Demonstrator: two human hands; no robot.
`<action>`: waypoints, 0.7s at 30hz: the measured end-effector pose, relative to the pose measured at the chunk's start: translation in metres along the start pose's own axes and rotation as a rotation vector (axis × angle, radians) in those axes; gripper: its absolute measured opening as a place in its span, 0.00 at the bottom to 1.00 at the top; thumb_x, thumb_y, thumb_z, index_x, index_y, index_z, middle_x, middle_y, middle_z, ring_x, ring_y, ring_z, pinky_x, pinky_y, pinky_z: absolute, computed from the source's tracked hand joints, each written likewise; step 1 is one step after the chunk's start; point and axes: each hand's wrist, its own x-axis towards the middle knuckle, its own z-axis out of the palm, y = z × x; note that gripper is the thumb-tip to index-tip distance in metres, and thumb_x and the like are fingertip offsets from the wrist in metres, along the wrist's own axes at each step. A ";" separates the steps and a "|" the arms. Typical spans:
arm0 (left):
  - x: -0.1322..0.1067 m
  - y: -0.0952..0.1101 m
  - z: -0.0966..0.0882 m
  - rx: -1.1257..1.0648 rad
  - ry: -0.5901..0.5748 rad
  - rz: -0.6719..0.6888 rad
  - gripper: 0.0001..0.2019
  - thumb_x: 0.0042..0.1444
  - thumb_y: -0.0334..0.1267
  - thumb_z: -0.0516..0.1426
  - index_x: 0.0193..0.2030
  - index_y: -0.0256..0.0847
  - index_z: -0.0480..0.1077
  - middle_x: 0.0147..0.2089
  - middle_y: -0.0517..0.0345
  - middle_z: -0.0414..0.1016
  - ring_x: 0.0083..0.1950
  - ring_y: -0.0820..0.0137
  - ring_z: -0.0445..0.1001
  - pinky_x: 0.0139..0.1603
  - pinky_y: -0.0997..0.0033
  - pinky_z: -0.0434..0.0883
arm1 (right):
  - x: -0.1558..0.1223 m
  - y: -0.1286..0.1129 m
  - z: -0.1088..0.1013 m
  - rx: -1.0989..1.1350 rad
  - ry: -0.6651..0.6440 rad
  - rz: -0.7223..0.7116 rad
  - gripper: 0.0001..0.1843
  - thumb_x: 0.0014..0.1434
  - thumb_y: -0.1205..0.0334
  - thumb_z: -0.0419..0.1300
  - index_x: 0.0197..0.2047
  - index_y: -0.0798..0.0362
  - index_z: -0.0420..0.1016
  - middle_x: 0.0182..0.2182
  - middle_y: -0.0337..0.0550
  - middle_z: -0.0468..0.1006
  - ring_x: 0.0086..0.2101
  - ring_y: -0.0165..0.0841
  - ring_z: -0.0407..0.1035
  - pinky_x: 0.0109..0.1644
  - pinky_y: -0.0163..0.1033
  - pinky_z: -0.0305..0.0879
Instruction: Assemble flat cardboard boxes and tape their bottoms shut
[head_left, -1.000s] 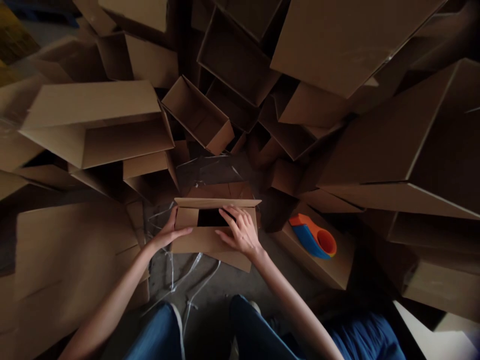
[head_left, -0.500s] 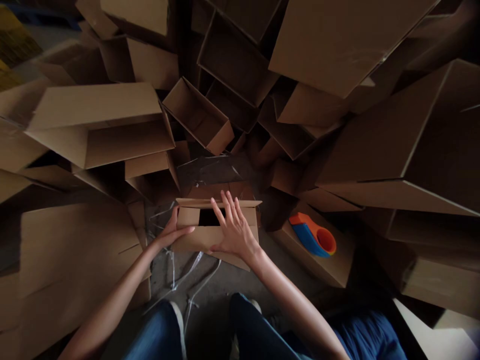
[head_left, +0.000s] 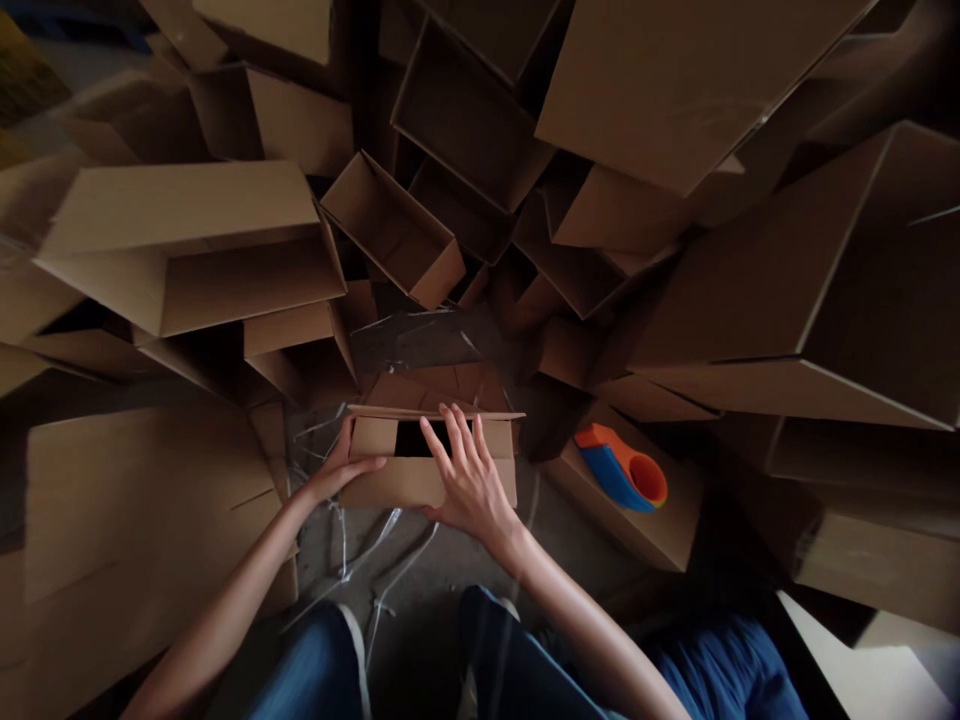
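Observation:
A small cardboard box (head_left: pixel 405 483) is in front of me above the floor, with a dark gap between its folded flaps on top. My left hand (head_left: pixel 339 468) is closed on its left end, thumb over the upper edge. Across the right part of the box lies my right hand (head_left: pixel 472 475), its fingers spread and stretched over the front flap and the gap. The back flap (head_left: pixel 375 411) stands out along the far edge. Whatever is inside the box is hidden in shadow.
An orange and blue tape dispenser (head_left: pixel 621 468) rests on a closed carton (head_left: pixel 667 530) at my right. Open cardboard boxes (head_left: pixel 247 290) are heaped ahead and on both sides. White strings (head_left: pixel 379 605) lie on the grey floor by my feet.
The slanted lower flap at the box's front right no longer hangs out. The back flap sits slightly lower, and my right fingers have shifted a little down and right. My left hand keeps its grip.

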 end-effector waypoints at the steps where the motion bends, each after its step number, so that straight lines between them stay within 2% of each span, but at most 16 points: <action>1: 0.000 0.000 0.000 -0.006 -0.001 0.000 0.41 0.42 0.46 0.67 0.62 0.45 0.56 0.60 0.45 0.69 0.63 0.52 0.68 0.62 0.52 0.66 | -0.001 0.000 0.001 0.004 0.004 -0.002 0.73 0.36 0.45 0.75 0.74 0.57 0.36 0.72 0.61 0.39 0.69 0.57 0.35 0.71 0.62 0.33; 8: -0.001 0.001 -0.001 -0.024 -0.047 0.000 0.44 0.44 0.47 0.67 0.66 0.44 0.52 0.63 0.45 0.67 0.64 0.53 0.66 0.65 0.50 0.62 | -0.006 0.001 0.002 0.003 0.019 -0.008 0.67 0.42 0.46 0.71 0.74 0.59 0.37 0.71 0.60 0.43 0.70 0.53 0.37 0.72 0.59 0.34; 13: 0.000 -0.001 -0.002 -0.005 -0.070 0.070 0.45 0.45 0.48 0.67 0.67 0.45 0.51 0.70 0.46 0.55 0.70 0.54 0.58 0.69 0.52 0.57 | -0.007 -0.002 0.001 0.023 0.025 0.009 0.65 0.44 0.49 0.70 0.74 0.61 0.37 0.71 0.57 0.47 0.69 0.49 0.40 0.73 0.55 0.32; 16: 0.001 -0.001 -0.002 0.011 -0.066 0.085 0.44 0.45 0.49 0.66 0.66 0.45 0.52 0.72 0.46 0.52 0.70 0.53 0.56 0.69 0.52 0.55 | -0.007 -0.002 0.002 0.034 0.033 0.014 0.65 0.44 0.51 0.70 0.74 0.62 0.36 0.71 0.56 0.48 0.69 0.48 0.42 0.73 0.54 0.32; 21: 0.001 -0.001 -0.003 0.044 -0.079 0.116 0.43 0.47 0.50 0.66 0.67 0.47 0.52 0.71 0.48 0.54 0.70 0.54 0.57 0.69 0.55 0.56 | -0.007 -0.003 0.001 0.059 0.045 0.023 0.62 0.46 0.52 0.68 0.74 0.63 0.37 0.70 0.56 0.51 0.68 0.48 0.45 0.73 0.54 0.35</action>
